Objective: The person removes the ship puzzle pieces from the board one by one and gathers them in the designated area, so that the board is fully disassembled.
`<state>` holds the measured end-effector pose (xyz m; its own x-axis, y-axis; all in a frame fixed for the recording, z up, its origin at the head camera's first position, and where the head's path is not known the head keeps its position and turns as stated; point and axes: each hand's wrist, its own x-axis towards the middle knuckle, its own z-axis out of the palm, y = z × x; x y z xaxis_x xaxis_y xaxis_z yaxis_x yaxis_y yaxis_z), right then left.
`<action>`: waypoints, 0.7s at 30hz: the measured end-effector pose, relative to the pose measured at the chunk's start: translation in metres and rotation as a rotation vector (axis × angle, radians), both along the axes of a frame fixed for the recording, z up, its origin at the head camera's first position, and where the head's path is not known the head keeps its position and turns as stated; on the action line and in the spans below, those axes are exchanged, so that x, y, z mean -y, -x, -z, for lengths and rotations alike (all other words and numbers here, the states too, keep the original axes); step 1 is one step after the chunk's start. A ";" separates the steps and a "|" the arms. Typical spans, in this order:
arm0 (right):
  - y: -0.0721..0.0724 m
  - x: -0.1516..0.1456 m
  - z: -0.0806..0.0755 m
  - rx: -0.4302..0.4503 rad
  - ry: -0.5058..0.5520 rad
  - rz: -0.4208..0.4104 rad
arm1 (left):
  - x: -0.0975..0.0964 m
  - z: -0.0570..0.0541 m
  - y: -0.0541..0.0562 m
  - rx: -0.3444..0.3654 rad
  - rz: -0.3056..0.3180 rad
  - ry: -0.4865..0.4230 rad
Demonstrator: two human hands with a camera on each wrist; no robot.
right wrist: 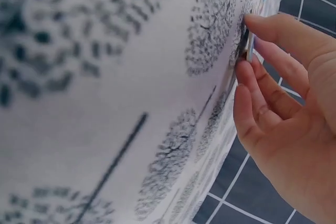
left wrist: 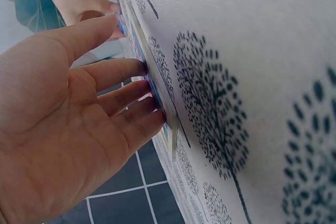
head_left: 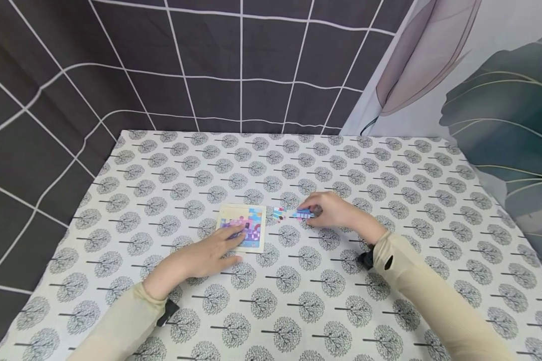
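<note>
A square jigsaw tray [head_left: 264, 228] with a pale rim and a colourful picture lies on the cloth; a bare cream patch shows at its upper left. My left hand [head_left: 210, 253] rests its fingertips on the picture, fingers extended and thumb off to the near side. In the left wrist view those fingertips meet the tray's face [left wrist: 155, 94]. To the right, my right hand [head_left: 329, 209] pinches a blue and pink puzzle piece [head_left: 303, 214] between thumb and fingers, low over the cloth. In the right wrist view the piece [right wrist: 250, 46] appears edge-on.
Another colourful puzzle piece [head_left: 279, 214] lies on the cloth between the tray and my right hand. The table is covered with a white tree-print cloth [head_left: 307, 301]. A dark grid-patterned curtain [head_left: 208, 60] hangs behind, with a leaf-print one [head_left: 515, 110] at the right.
</note>
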<state>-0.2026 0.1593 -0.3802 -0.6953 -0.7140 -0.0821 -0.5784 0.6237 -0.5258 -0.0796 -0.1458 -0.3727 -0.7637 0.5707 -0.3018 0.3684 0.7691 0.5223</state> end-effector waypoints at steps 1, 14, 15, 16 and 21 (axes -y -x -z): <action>0.001 0.001 0.000 0.013 -0.005 0.000 | 0.000 0.000 0.000 -0.002 0.002 -0.003; 0.004 -0.003 0.000 0.059 -0.031 0.050 | 0.000 0.001 0.002 -0.003 0.009 -0.013; 0.004 -0.004 0.000 0.053 -0.027 0.047 | 0.000 0.001 0.002 -0.003 0.009 -0.011; 0.004 -0.004 0.000 0.052 -0.024 0.042 | 0.000 0.002 0.002 -0.003 0.006 -0.008; 0.008 -0.004 0.000 0.029 -0.046 -0.009 | 0.001 0.001 0.003 -0.006 0.008 -0.006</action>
